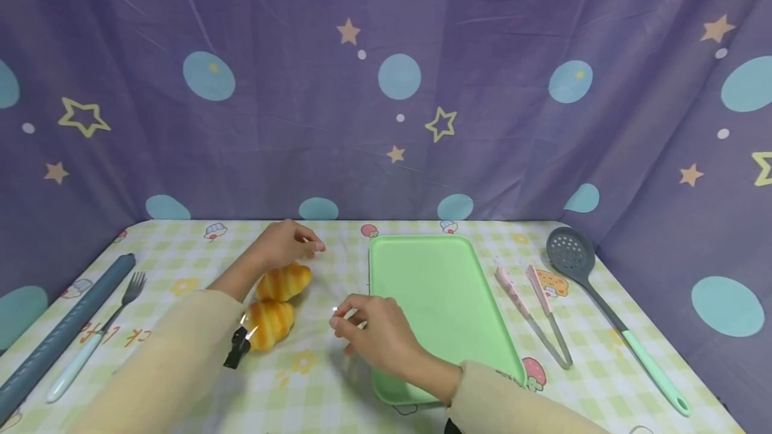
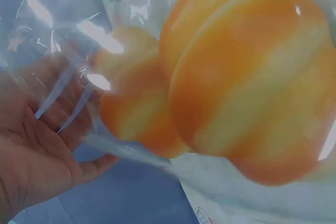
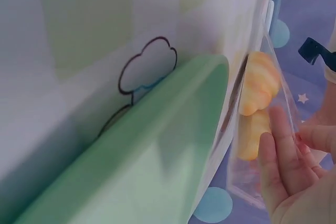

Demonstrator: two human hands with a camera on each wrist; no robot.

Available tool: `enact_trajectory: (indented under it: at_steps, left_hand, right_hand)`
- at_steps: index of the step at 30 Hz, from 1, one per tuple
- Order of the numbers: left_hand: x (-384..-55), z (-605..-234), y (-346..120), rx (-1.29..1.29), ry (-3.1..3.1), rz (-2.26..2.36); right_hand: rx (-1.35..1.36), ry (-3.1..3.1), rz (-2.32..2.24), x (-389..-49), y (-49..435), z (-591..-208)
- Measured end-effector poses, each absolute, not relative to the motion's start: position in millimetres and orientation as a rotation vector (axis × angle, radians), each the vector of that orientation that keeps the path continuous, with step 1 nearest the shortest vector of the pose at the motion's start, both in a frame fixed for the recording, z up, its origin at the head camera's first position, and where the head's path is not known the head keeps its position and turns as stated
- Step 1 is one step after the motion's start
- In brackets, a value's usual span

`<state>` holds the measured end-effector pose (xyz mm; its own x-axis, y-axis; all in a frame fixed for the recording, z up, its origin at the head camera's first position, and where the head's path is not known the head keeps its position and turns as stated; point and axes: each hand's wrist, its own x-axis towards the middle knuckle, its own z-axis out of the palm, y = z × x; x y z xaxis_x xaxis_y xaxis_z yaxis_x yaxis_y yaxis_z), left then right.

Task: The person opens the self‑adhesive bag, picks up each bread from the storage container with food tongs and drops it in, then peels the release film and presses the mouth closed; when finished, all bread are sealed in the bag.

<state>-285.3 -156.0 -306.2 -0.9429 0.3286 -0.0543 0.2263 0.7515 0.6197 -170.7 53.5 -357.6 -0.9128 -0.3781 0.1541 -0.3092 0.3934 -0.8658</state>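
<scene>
Two toy croissants, an upper one point(image 1: 285, 281) and a lower one point(image 1: 270, 323), lie in a clear plastic bag point(image 3: 244, 179) on the left half of the table. My left hand point(image 1: 292, 244) is just beyond the upper croissant, thumb and fingertips pinching the bag's far edge. Nearer to me, my right hand point(image 1: 381, 330) hovers over the tray's left rim, with thumb and forefinger pinching the bag's near edge. In the left wrist view the glossy film lies in front of the left fingers. The bag's outline is faint in the head view.
A light green tray point(image 1: 431, 286) sits right of centre. Beyond it lie pink-tipped tongs point(image 1: 545, 317) and a slotted skimmer point(image 1: 603, 303). At far left are a fork point(image 1: 105, 330) and a long blue-grey roll point(image 1: 66, 337). A purple curtain point(image 1: 289, 99) hangs behind the table.
</scene>
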Motion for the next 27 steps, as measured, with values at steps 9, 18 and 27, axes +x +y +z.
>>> enact_trajectory:
  at_steps: [9,18,27]
  left_hand:
    - [-283.9,-300.2,-171.4,0.374,2.890,1.122]
    - [-280.0,-293.0,-186.1,0.319,2.951,1.333]
    - [-268.0,-285.8,-194.3,0.300,2.995,1.532]
  right_hand:
    - [-0.700,2.663,-1.533,-174.8,60.6,-351.1]
    - [-0.717,2.803,-1.569,-183.3,71.1,-339.1]
    - [-0.735,2.948,-1.602,-197.6,80.3,-321.9]
